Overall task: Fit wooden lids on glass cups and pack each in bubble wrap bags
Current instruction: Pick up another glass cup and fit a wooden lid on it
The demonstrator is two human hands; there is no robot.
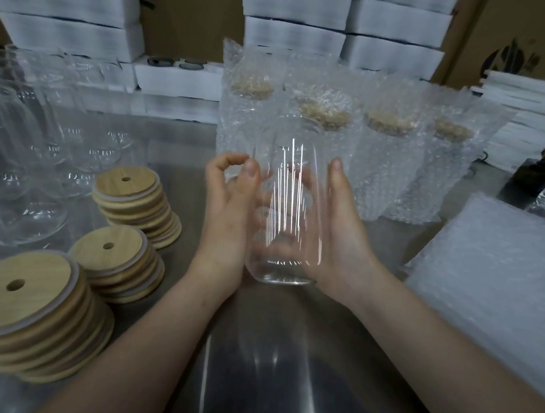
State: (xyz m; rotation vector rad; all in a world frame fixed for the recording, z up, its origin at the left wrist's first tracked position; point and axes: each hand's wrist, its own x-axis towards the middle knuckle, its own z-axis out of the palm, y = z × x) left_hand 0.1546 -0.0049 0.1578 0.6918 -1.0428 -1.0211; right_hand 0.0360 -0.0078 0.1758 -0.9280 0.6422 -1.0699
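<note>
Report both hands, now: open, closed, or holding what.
Left hand: grip closed on the glass cup, fingers curled behind it.
Right hand: grip closed on the same cup, palm against its side.

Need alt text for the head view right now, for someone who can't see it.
The left hand and right hand hold a clear, lidless glass cup over a steel table. Three stacks of wooden lids sit left; four bagged, lidded cups stand behind.
</note>
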